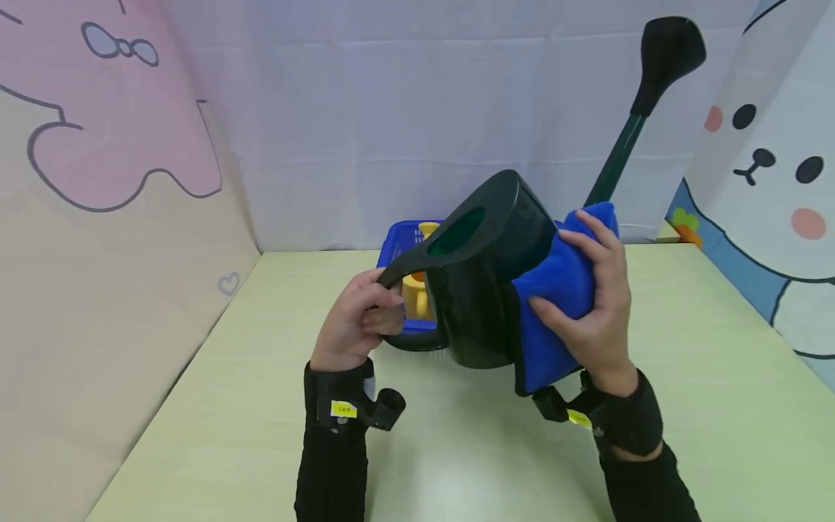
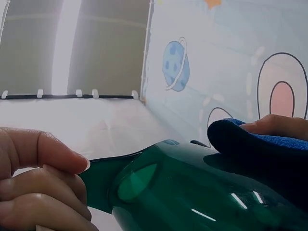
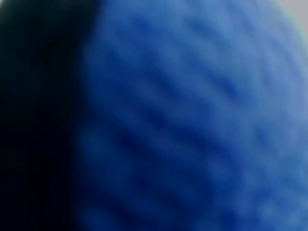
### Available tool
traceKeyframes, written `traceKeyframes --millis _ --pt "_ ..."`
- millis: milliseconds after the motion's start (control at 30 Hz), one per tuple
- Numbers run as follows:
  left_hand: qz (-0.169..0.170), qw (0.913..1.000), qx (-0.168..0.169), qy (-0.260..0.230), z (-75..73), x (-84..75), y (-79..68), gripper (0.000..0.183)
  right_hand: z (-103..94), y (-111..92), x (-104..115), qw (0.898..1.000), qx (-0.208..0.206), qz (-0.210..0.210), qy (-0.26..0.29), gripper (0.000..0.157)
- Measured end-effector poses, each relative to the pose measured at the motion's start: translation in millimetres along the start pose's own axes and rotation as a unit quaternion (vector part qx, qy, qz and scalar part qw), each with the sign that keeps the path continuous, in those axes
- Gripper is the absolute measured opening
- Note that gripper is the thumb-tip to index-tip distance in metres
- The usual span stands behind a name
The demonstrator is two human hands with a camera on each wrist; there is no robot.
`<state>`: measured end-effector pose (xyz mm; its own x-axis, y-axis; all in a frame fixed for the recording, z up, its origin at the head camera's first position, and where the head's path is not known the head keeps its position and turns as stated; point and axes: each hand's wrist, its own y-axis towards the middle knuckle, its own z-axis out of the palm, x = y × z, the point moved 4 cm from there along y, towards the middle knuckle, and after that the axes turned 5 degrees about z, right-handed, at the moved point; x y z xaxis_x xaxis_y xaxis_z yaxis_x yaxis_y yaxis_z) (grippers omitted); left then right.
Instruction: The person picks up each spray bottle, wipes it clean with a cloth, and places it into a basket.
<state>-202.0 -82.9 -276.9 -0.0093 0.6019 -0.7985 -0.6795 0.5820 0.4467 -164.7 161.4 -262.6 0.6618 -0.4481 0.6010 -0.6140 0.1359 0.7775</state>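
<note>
A dark green watering can (image 1: pixel 472 312) is held tilted above the table, its long spout and black sprinkler head (image 1: pixel 672 51) pointing up to the right. My left hand (image 1: pixel 359 315) grips the end of its handle; the left wrist view shows thumb and fingers closed on the green handle (image 2: pixel 103 180). My right hand (image 1: pixel 600 304) holds a blue cloth (image 1: pixel 554 290) against the can's spout side, fingers and thumb spread around it. Blue fabric (image 3: pixel 192 120) fills most of the right wrist view, blurred, so the fingers are hidden there.
Behind the can, on the table (image 1: pixel 228 435), stands a blue basket (image 1: pixel 394 243) with yellow items (image 1: pixel 414 297), partly hidden. A black rounded object (image 1: pixel 417 341) lies at its front. A white curtain (image 1: pixel 424 130) hangs behind the table, with printed panels at both sides.
</note>
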Motion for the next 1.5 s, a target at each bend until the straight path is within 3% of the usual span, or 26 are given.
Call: traceKeyframes --millis 167,300,367,533,600,667,833,967,1133,1233,1367,1500 --pt "0.002 0.9997 -0.024 -0.001 -1.6 0.7 0.0 0.027 15.6 -6.4 8.8 0.996 -0.021 -0.061 -0.054 0.081" --pt "0.003 0.9993 -0.035 -0.010 -1.6 3.5 1.6 0.028 33.5 -18.1 19.4 0.984 -0.061 -0.122 -0.115 0.074" --pt "0.005 0.9993 -0.037 -0.010 -0.9 5.6 3.2 0.028 45.7 -27.1 25.1 0.972 -0.079 -0.159 -0.157 0.069" --pt "0.003 0.9988 -0.049 0.007 1.9 11.1 7.2 0.025 74.0 -47.3 33.7 0.921 -0.085 -0.244 -0.290 0.056" --pt "0.001 0.9983 -0.057 0.010 2.7 12.0 7.9 0.024 76.3 -47.8 32.9 0.914 -0.074 -0.255 -0.306 0.054" --pt "0.000 0.9980 -0.062 0.007 3.3 12.2 8.0 0.023 72.0 -43.0 30.4 0.925 -0.066 -0.243 -0.283 0.056" --pt "-0.005 0.9978 -0.065 -0.001 5.1 10.9 7.0 0.023 44.7 -21.1 20.5 0.973 -0.050 -0.154 -0.163 0.066" --pt "-0.015 0.9982 -0.057 0.005 6.4 9.2 4.9 0.020 21.1 -6.9 10.1 0.993 -0.034 -0.070 -0.089 0.073" --pt "-0.020 0.9993 -0.030 -0.001 9.3 5.6 1.3 0.021 0.0 2.5 1.9 0.998 -0.047 0.018 -0.024 0.066" --pt "-0.024 0.9993 -0.028 -0.003 10.6 5.2 0.3 0.019 -2.8 2.6 1.0 0.997 -0.060 0.044 -0.022 0.058" --pt "-0.029 0.9982 -0.052 0.004 10.2 7.2 0.1 0.015 6.2 -1.3 4.3 0.996 -0.062 0.021 -0.064 0.066" --pt "-0.035 0.9964 -0.076 0.016 8.7 10.0 1.4 0.013 23.0 -8.7 12.0 0.989 -0.078 -0.045 -0.118 0.076"
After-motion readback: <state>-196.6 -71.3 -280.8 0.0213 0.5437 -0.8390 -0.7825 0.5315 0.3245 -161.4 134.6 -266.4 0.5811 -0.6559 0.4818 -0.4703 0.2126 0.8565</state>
